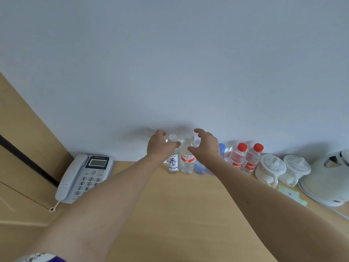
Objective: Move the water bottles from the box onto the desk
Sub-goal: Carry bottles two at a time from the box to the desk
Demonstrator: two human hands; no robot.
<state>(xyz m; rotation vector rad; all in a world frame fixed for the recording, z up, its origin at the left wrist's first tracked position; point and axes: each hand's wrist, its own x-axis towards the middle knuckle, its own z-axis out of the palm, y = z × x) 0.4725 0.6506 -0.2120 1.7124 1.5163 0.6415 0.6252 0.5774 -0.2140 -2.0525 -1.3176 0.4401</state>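
Head view: reached both arms over the wooden desk toward the wall. Left hand curled loosely round the white-capped bottle with blue lettering, thumb across its neck, though a firm clasp could not be told. Right hand spread open, fingers apart, just beside the red-labelled bottle. Stood upright further right: a blue bottle, then two red-capped bottles. Telephone left, lidded cups right
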